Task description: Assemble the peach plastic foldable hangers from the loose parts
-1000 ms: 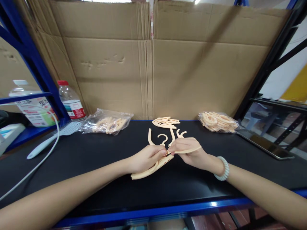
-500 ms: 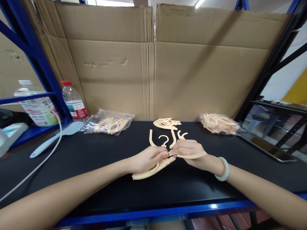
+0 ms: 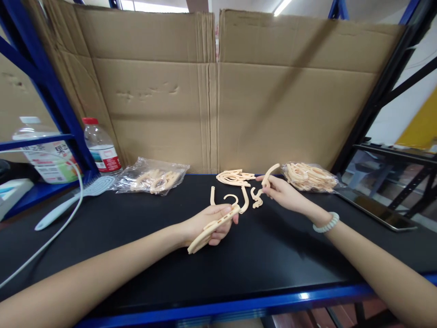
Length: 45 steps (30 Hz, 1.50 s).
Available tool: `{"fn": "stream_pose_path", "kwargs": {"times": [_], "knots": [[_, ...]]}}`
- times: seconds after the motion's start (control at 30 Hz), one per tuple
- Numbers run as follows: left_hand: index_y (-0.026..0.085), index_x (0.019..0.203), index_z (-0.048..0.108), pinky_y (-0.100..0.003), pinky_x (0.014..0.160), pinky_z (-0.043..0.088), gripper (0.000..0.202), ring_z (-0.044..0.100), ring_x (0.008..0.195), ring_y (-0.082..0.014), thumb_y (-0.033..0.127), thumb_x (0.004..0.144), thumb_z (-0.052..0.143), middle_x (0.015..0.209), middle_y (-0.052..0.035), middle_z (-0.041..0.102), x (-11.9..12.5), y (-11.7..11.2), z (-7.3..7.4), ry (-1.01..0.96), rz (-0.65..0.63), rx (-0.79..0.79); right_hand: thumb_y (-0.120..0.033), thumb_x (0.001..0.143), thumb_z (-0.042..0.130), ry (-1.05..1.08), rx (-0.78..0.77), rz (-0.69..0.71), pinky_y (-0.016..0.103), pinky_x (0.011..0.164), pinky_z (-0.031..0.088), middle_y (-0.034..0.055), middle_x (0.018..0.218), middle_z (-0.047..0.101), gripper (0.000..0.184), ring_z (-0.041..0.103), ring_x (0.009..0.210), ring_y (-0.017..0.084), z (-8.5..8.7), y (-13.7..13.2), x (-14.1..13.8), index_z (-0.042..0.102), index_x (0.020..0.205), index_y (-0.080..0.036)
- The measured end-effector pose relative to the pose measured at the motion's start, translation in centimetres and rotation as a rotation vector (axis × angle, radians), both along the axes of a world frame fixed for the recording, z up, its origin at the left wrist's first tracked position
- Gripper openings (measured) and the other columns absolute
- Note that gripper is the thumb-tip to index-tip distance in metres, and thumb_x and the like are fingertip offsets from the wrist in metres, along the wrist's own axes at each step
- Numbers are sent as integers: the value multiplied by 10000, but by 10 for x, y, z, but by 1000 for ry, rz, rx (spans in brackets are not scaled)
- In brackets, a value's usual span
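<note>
My left hand [image 3: 208, 224] is closed around a long curved cream plastic hanger arm [image 3: 210, 229], held just above the black tabletop [image 3: 136, 237]. My right hand [image 3: 280, 191], with a pale bead bracelet [image 3: 326, 222] on the wrist, pinches a second cream hanger piece [image 3: 269, 174] farther back and to the right. Between the hands lie loose cream hook parts [image 3: 239, 201]. A small heap of the same cream parts [image 3: 235, 177] sits behind them.
Two clear bags of cream parts lie at the back, one left [image 3: 152, 179] and one right [image 3: 310, 176]. A cardboard wall [image 3: 218, 100] closes the rear. A water bottle [image 3: 101, 148], a white brush [image 3: 73, 200] and a cable [image 3: 51, 237] are at left; a tablet [image 3: 375, 205] at right.
The two hands, joined on the hanger pieces before, have come apart. My right hand has moved back and right with its piece; my left hand keeps the long arm.
</note>
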<state>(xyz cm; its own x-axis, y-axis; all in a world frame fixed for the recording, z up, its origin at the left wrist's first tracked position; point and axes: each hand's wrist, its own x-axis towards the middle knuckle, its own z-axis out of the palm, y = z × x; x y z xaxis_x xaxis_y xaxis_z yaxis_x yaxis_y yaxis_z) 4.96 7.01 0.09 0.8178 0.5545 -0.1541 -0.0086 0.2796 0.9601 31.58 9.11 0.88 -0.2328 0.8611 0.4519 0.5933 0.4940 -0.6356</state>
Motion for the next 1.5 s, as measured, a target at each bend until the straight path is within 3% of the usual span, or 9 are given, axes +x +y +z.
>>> {"fn": "stream_pose_path", "kwargs": {"times": [0.13, 0.4, 0.53, 0.63, 0.73, 0.87, 1.03, 1.23, 1.5], "knots": [[159, 833, 566, -156, 422, 387, 34, 343, 426, -68, 191, 846, 565, 505, 56, 408, 1, 1, 3, -96, 71, -33, -185, 803, 598, -73, -282, -78, 317, 709, 520, 31, 765, 685, 645, 649, 719, 193, -11, 7, 8, 341, 1388, -98], [155, 853, 599, -281, 677, 504, 67, 545, 586, -120, 185, 798, 624, 628, -6, 562, 1, 2, 4, -227, 135, -128, -214, 846, 553, -320, -280, -191, 330, 878, 471, 139, 972, 717, 193, 664, 822, 222, -6, 5, 11, 721, 863, -118], [159, 853, 605, -304, 723, 500, 31, 568, 603, -123, 154, 827, 590, 654, -12, 580, 3, 2, 4, -248, 170, -154, -187, 841, 555, -347, -231, -274, 300, 694, 492, 76, 745, 706, 473, 649, 688, 207, -12, 6, 10, 508, 1298, -73], [156, 839, 611, -327, 739, 506, 75, 602, 624, -140, 116, 850, 549, 686, -25, 600, 4, 2, 4, -244, 199, -175, -184, 857, 522, -364, -169, -314, 301, 632, 468, 44, 674, 661, 597, 614, 620, 201, -11, 4, 8, 337, 1410, -50], [148, 817, 621, -337, 747, 517, 111, 632, 658, -161, 100, 861, 531, 727, -41, 621, 4, 2, 4, -236, 230, -182, -190, 888, 479, -320, 22, -239, 335, 701, 476, 51, 757, 641, 442, 601, 700, 202, -5, -6, -4, 443, 1322, -117], [147, 845, 647, -316, 723, 535, 150, 648, 685, -163, 70, 860, 518, 776, -52, 647, 5, 1, 2, -207, 300, -154, -166, 895, 494, -221, 473, 134, 404, 854, 468, 97, 1041, 615, 317, 561, 963, 223, 5, -40, -39, 521, 1210, -193], [148, 941, 674, -253, 604, 530, 219, 638, 641, -142, 65, 879, 480, 777, -54, 661, 4, 1, 2, -180, 377, -164, -133, 918, 487, -557, 622, 468, 347, 857, 448, 69, 998, 629, 169, 540, 956, 188, 3, -78, -76, 608, 1033, -164], [90, 993, 660, -311, 733, 535, 285, 650, 785, -200, 308, 925, 490, 877, -115, 676, 4, 0, 5, -247, 320, -276, -221, 972, 465, -649, 711, 380, 348, 877, 431, 53, 966, 659, 185, 538, 984, 199, -8, -72, -78, 626, 912, -154], [102, 897, 649, -328, 708, 525, 315, 631, 701, -184, 412, 846, 641, 777, -76, 670, 9, -7, -8, -197, 379, 69, -184, 968, 408, -712, 776, 176, 408, 930, 420, 107, 1025, 638, 216, 521, 1038, 245, -16, -69, -77, 617, 930, -144]]}}
